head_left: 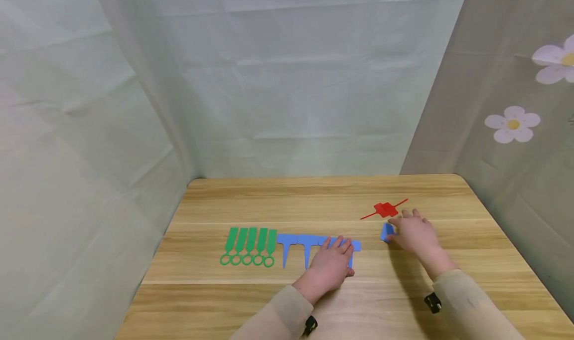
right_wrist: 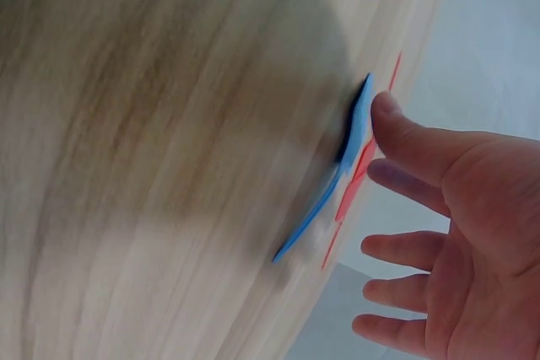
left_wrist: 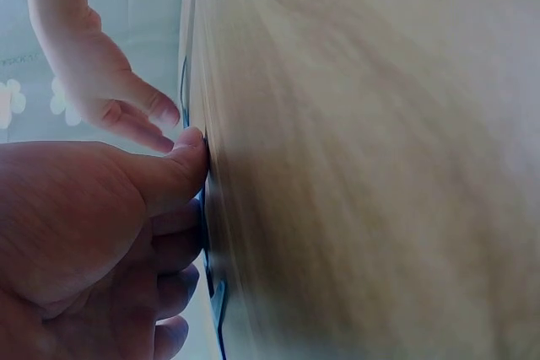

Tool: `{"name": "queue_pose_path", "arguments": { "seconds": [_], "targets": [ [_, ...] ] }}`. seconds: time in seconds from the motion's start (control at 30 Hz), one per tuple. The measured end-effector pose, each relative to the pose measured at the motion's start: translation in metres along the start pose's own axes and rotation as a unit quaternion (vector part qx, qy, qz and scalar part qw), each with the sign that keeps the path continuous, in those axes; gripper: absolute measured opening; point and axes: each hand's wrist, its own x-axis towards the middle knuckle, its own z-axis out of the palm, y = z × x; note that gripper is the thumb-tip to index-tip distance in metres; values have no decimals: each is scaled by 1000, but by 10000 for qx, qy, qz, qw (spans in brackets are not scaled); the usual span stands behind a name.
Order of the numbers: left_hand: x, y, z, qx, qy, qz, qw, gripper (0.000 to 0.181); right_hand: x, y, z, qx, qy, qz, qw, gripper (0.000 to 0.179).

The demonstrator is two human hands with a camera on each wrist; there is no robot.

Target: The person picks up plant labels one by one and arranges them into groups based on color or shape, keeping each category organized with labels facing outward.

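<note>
Several blue T-shaped plant labels lie side by side in a row on the table. My left hand rests over the right part of this row, fingers extended, covering some of the labels. In the left wrist view, the left thumb touches down at the labels' level. Farther right is a separate blue plant label, tilted on the tabletop. Beside it, my right hand has its fingers spread, the thumb close to the label. Whether the thumb touches it I cannot tell.
Several green labels with ring ends form a row left of the blue ones. Two red labels with thin stems overlap behind the single blue label. The wooden table meets cloth walls at the back and sides.
</note>
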Motion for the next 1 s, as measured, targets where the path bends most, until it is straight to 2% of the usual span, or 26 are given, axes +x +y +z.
{"name": "queue_pose_path", "arguments": {
  "seconds": [0.1, 0.27, 0.43, 0.57, 0.83, 1.0],
  "targets": [
    [1, 0, 1, -1, 3, -18, 10000, 68, -1, -5, 0, -34, -67, 77, 9999, 55],
    [2, 0, 2, -130, -70, -65, 9999, 68, 1, -10, 3, 200, -73, 328, 9992, 51],
    [4, 1, 3, -155, -78, -81, 9998, 68, 11, -13, 5, 167, 30, 525, 9985, 42],
    [4, 0, 3, -152, -64, -100, 9998, 68, 21, -15, 4, 79, -111, 627, 9979, 33],
    [4, 0, 1, -182, -114, -115, 9997, 68, 33, -14, -7, 349, -734, 934, 9923, 44],
    [4, 0, 2, -125, -101, -106, 9998, 68, 37, -12, -11, 406, -977, 1056, 9888, 55]
  ]
}}
